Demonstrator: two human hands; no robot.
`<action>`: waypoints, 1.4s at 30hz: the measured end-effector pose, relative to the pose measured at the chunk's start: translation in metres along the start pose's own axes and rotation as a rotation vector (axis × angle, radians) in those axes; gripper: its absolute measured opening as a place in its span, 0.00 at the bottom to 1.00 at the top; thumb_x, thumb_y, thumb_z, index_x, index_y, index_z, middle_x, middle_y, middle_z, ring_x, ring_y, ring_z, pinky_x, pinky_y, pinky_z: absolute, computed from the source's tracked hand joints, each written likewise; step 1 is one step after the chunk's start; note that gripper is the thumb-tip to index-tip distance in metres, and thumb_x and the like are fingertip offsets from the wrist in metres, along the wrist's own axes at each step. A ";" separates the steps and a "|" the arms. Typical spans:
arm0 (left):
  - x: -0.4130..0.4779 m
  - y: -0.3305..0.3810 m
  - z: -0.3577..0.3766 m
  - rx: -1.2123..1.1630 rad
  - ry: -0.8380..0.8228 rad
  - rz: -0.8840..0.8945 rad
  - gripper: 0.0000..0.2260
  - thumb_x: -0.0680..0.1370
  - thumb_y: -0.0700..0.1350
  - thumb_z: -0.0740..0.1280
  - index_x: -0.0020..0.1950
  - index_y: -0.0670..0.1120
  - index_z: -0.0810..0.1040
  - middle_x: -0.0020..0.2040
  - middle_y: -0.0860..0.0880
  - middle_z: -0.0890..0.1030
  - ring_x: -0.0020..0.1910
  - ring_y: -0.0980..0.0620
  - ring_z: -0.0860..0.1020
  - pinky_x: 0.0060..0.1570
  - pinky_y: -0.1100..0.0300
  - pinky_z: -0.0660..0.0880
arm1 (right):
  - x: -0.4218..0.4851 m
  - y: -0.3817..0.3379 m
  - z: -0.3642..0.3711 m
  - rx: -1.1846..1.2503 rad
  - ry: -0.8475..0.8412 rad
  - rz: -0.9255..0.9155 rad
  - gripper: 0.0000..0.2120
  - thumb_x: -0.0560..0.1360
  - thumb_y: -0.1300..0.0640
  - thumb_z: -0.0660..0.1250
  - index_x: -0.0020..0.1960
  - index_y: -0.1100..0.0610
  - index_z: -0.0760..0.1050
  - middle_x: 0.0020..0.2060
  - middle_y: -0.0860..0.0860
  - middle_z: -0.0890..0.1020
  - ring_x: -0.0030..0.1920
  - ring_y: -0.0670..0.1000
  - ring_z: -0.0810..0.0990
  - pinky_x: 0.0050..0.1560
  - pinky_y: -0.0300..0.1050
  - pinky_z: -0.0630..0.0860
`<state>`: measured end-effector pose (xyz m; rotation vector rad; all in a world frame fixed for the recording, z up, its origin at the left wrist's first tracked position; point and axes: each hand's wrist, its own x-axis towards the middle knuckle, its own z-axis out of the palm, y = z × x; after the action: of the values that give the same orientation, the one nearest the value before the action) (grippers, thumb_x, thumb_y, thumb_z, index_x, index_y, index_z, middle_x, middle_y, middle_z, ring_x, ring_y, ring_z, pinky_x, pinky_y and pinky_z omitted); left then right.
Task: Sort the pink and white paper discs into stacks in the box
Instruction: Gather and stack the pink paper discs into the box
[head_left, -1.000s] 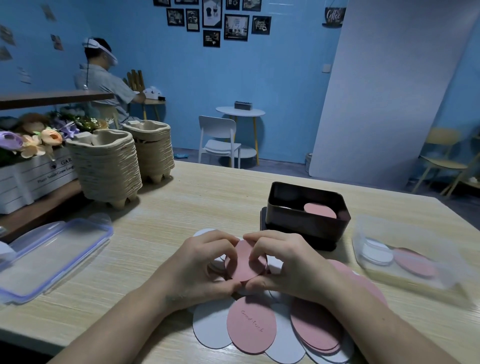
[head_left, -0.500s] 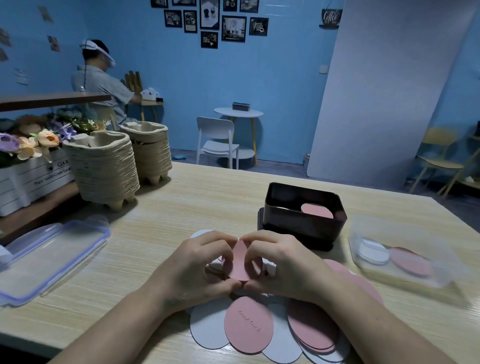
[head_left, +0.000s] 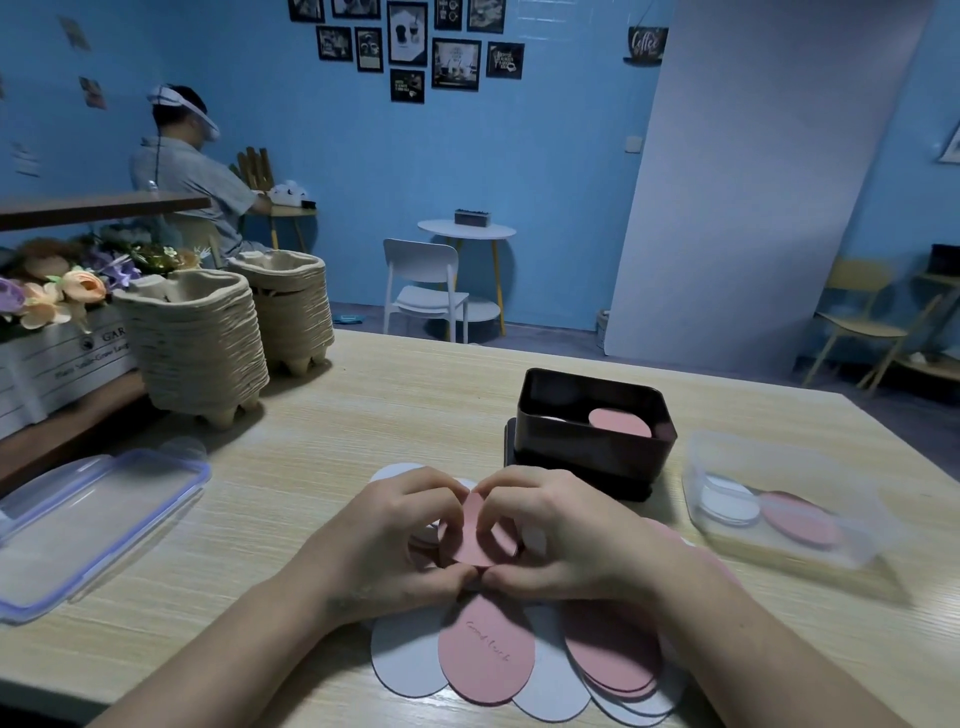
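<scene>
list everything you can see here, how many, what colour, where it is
table: one, light wood, fills the foreground
loose discs: many overlapping, pink and white, near edge
held disc: one, pink, just above the loose discs
box: one, dark, centre right
disc in box: one seen, pink
tub: one, clear, right
discs in tub: two, white and pink
lid: one, clear with blue rim, left
pulp trays: two stacks, tan, far left
flowers: bunch, mixed colours, left edge
chair: one, white, background
seated person: one, back left
left hand: pinches held disc
right hand: pinches held disc
</scene>
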<state>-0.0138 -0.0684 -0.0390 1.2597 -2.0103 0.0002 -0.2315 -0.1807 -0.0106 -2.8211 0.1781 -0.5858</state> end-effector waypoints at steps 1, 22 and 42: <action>0.001 0.001 -0.001 0.000 -0.009 0.002 0.14 0.70 0.54 0.81 0.41 0.50 0.78 0.55 0.58 0.81 0.53 0.59 0.81 0.49 0.60 0.79 | 0.000 -0.001 -0.001 0.001 -0.003 0.004 0.13 0.73 0.47 0.77 0.49 0.52 0.79 0.55 0.48 0.79 0.50 0.49 0.80 0.49 0.48 0.78; 0.052 -0.012 0.013 -0.049 0.063 0.042 0.09 0.78 0.53 0.70 0.50 0.48 0.81 0.49 0.57 0.82 0.49 0.56 0.82 0.47 0.55 0.78 | -0.037 0.045 -0.105 -0.089 0.304 0.358 0.10 0.70 0.48 0.75 0.43 0.51 0.78 0.38 0.50 0.80 0.39 0.50 0.77 0.42 0.49 0.78; 0.040 -0.010 0.019 -0.042 -0.025 -0.001 0.06 0.78 0.55 0.69 0.50 0.53 0.79 0.47 0.62 0.78 0.46 0.57 0.79 0.45 0.54 0.77 | -0.007 0.107 -0.108 -0.452 -0.120 0.760 0.13 0.73 0.41 0.74 0.41 0.51 0.84 0.37 0.44 0.80 0.42 0.50 0.79 0.43 0.48 0.81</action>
<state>-0.0270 -0.1111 -0.0332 1.2398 -2.0208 -0.0585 -0.2886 -0.3065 0.0537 -2.8365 1.4257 -0.2068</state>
